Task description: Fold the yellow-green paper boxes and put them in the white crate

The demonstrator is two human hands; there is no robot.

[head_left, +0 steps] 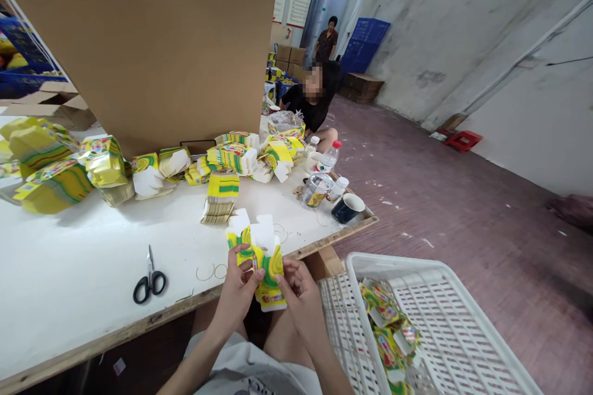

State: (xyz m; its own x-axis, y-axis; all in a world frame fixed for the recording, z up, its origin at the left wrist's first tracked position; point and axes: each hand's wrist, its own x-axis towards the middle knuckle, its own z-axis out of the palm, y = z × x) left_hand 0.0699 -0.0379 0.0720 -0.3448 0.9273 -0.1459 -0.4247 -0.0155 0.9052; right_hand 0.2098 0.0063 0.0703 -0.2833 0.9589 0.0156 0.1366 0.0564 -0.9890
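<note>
A yellow and green printed carton [271, 268] with white flaps is held between both hands over my lap, at the table's front edge. My left hand [238, 287] has its thumb and fingers closed on the carton's left side. Another carton [239, 241] of the same print shows behind it at the left fingers; whether it is held too, I cannot tell. My right hand [299, 290] pinches the carton's right side. Beyond them a stack of flat cartons [220, 197] lies on the white table [185, 241]. Black-handled scissors [149, 281] rest to the left.
A white plastic basket [454, 315] with several cartons [391, 339] stands at my right. A dark mug [347, 208], a tin [316, 190] and bottles [328, 157] crowd the table's right corner. Behind the carton bundles [104, 163] rises a cardboard panel [152, 49]. One person [315, 99] sits beyond.
</note>
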